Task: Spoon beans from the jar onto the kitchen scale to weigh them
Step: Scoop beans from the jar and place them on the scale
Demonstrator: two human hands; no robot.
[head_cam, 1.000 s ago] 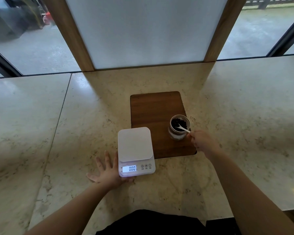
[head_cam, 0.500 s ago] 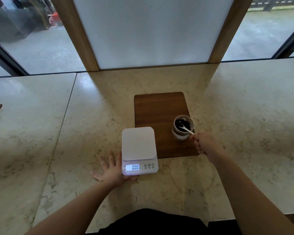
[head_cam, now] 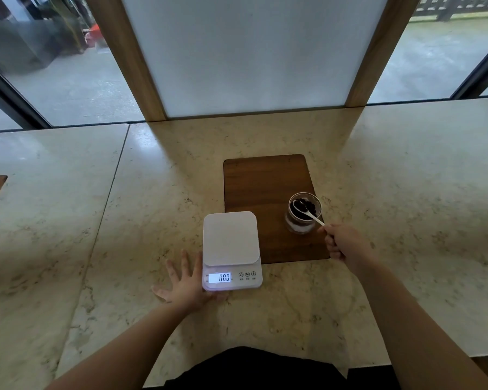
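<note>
Head view: right hand pinches spoon handle — bowl in jar; scale lies left of jar — left hand flat, splayed.

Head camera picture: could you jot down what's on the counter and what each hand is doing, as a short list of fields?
surface: marble counter
board: wooden board lying flat on the counter
jar: open glass jar standing on the board, dark beans inside
spoon: white spoon, bowl inside the jar
scale: white kitchen scale, platform bare, display reads 0.00
right hand: right hand with its grip closed on the spoon handle
left hand: left hand flat, fingers spread, against the scale's left side
</note>
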